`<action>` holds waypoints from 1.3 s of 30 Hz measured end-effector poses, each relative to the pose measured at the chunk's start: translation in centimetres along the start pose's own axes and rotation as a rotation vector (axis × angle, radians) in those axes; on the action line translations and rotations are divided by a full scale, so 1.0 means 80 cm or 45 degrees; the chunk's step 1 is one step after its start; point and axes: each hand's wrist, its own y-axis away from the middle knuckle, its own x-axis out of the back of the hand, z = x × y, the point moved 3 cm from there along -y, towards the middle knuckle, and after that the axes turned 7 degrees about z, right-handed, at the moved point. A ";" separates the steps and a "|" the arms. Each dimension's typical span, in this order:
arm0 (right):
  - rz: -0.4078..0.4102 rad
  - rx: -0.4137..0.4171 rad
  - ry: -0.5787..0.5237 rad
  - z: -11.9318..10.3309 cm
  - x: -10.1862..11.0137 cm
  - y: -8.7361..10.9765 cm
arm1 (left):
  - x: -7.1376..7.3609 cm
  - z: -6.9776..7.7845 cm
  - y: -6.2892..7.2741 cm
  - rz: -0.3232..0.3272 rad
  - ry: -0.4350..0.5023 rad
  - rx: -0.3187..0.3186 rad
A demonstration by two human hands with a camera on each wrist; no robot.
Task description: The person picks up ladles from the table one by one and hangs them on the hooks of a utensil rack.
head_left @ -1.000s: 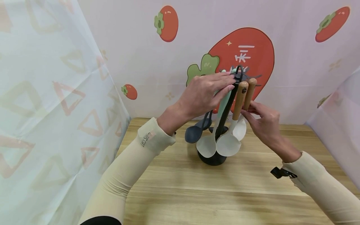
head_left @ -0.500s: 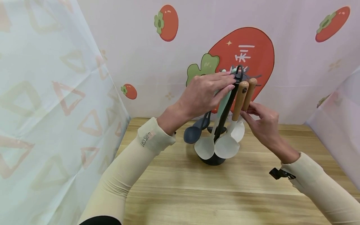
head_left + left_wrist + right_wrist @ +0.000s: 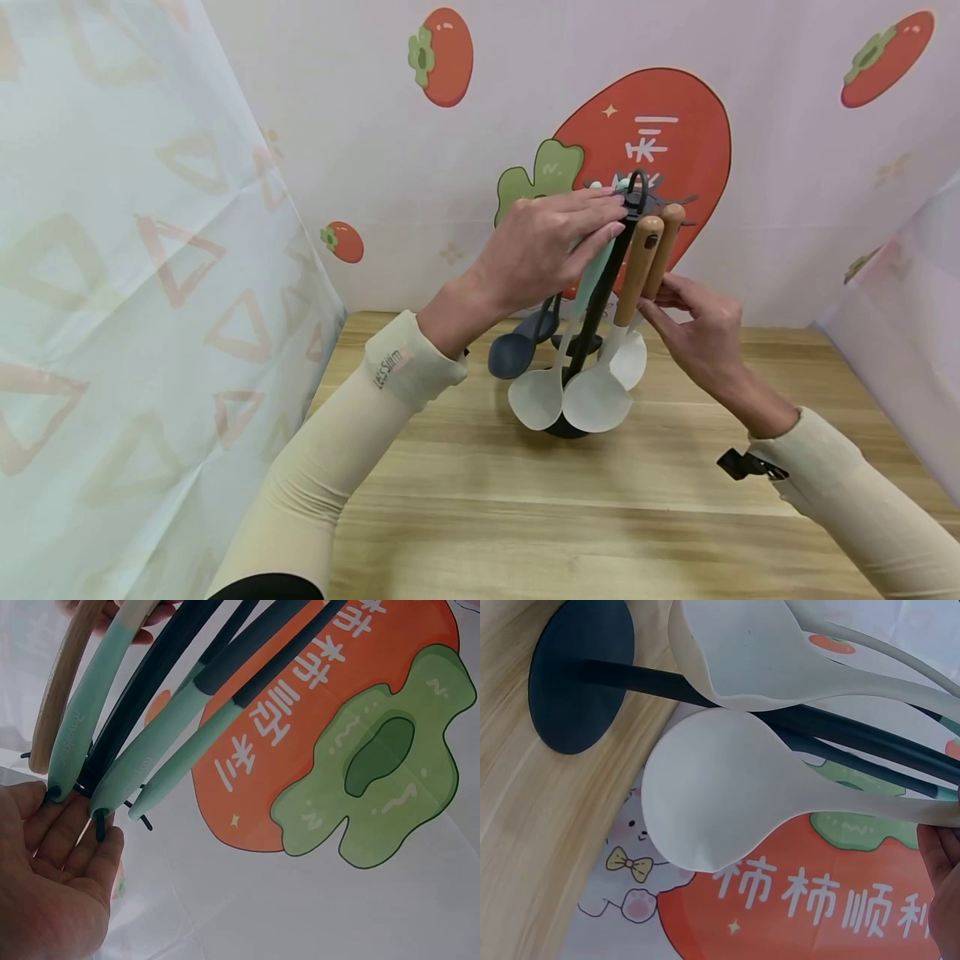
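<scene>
In the head view a black utensil stand [image 3: 596,308] with a hooked top leans slightly to the right from its base. My left hand [image 3: 536,254] lies with extended fingers against its top; in the left wrist view those fingertips meet the ends of mint-green handles [image 3: 127,772]. My right hand [image 3: 701,325] pinches the rear white ladle [image 3: 630,360] just below its wooden handle. The right wrist view shows that ladle's bowl [image 3: 712,795] close up. In front hang a second wooden-handled white ladle [image 3: 597,402] and a mint-handled one [image 3: 536,400].
Dark blue utensils [image 3: 511,356] hang at the stand's left. The black round base [image 3: 564,427] is on a wood-grain tabletop [image 3: 540,517]. A printed backdrop [image 3: 390,150] rises behind, with fabric side walls [image 3: 120,333] at left and right.
The two front white ladles have swung left and toward me, covering more of the base. My right hand has shifted slightly left; the left hand stays at the top.
</scene>
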 end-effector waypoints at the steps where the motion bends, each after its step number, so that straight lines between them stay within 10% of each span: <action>1: 0.001 -0.006 -0.002 0.000 0.000 0.000 | 0.000 0.000 0.000 -0.002 0.000 0.002; 39: -0.049 -0.027 0.080 0.004 0.015 0.004 | 0.001 -0.001 0.003 -0.087 -0.050 -0.014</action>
